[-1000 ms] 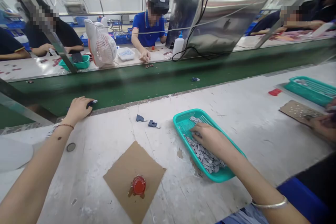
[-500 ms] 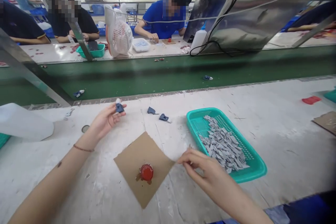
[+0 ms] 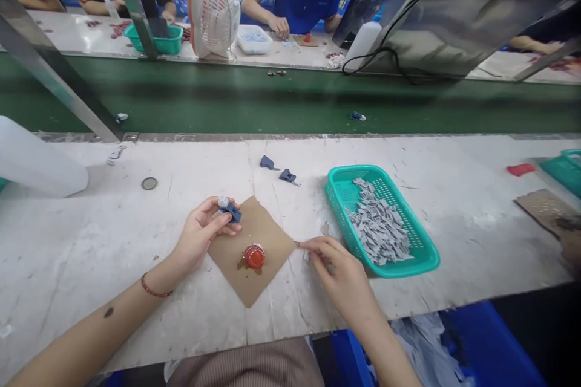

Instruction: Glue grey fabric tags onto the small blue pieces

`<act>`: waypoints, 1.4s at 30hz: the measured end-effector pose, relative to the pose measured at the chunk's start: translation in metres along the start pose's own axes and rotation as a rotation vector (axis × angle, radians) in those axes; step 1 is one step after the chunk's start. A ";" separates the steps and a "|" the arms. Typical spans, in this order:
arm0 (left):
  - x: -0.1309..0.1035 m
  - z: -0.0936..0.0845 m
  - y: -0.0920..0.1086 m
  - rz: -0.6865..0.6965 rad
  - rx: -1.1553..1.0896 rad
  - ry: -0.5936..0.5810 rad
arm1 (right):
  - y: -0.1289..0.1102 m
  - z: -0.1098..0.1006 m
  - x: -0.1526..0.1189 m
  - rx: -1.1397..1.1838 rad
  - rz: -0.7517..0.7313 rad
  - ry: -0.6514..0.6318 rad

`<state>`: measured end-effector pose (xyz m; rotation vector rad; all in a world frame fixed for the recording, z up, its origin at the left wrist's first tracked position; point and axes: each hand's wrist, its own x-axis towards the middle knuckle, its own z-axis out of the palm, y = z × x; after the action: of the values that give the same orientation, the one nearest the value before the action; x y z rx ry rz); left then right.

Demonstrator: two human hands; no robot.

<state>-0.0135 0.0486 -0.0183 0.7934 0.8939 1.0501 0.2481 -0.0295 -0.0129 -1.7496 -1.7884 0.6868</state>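
Observation:
My left hand (image 3: 200,234) pinches a small dark blue plastic part (image 3: 230,211) with a pale tip, just above the upper left edge of a brown cardboard square (image 3: 267,236). A red cap (image 3: 255,256) with a glue puddle around it sits on the cardboard. My right hand (image 3: 338,272) rests on the white bench right of the cardboard, fingertips pinched together near its corner; whether a small grey piece is between them is unclear. A teal basket (image 3: 415,257) with several grey pieces (image 3: 379,227) lies right of that hand.
Two more dark blue parts (image 3: 267,162) (image 3: 287,176) lie on the bench behind the cardboard. A green conveyor belt (image 3: 272,103) runs across, with a small part (image 3: 357,115) on it. A white bottle (image 3: 36,160) lies at left. A fan (image 3: 215,9) and other people stand beyond the belt.
My left hand has come from the belt edge back to the cardboard with a blue part. My right hand left the basket and now sits by the cardboard's right corner.

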 end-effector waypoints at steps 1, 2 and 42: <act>-0.001 -0.001 -0.003 0.026 0.008 0.013 | -0.001 0.001 -0.002 -0.013 0.012 0.042; -0.002 -0.001 -0.005 0.054 0.017 0.022 | -0.002 0.003 -0.005 -0.033 0.029 0.082; -0.012 0.002 -0.008 0.217 -0.004 -0.023 | -0.077 0.030 0.010 0.228 -0.130 -0.063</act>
<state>-0.0111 0.0345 -0.0220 0.9121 0.7981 1.2291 0.1717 -0.0212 0.0184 -1.4635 -1.7702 0.8620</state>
